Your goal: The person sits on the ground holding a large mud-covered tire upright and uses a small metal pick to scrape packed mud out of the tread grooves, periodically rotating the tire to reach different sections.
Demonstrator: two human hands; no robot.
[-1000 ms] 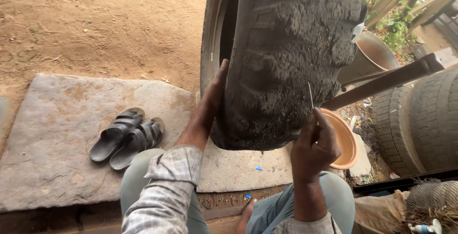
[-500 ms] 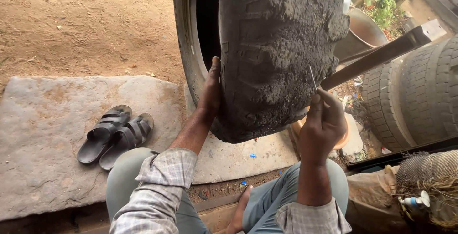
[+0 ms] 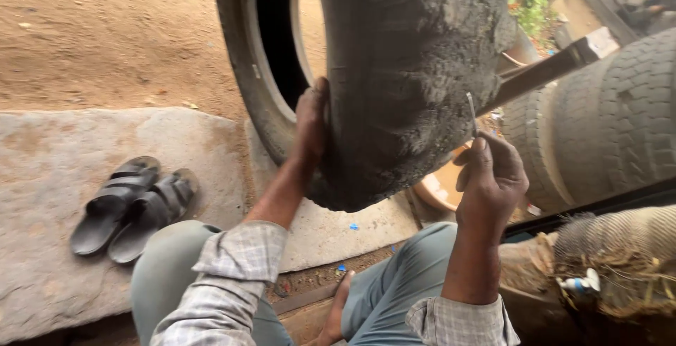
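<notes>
Steadying the worn tyre (image 3: 415, 71), the left hand (image 3: 311, 117) now grips its rim higher; the right hand (image 3: 493, 177), pinching a thin needle (image 3: 472, 112), has drawn back from the tread.

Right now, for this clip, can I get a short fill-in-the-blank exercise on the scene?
1. The left hand grips the edge of the ____.
2. The right hand pinches a thin metal ____.
3. The pair of ____ lies on the stone slab.

Missing words: tyre; needle; sandals.
</notes>
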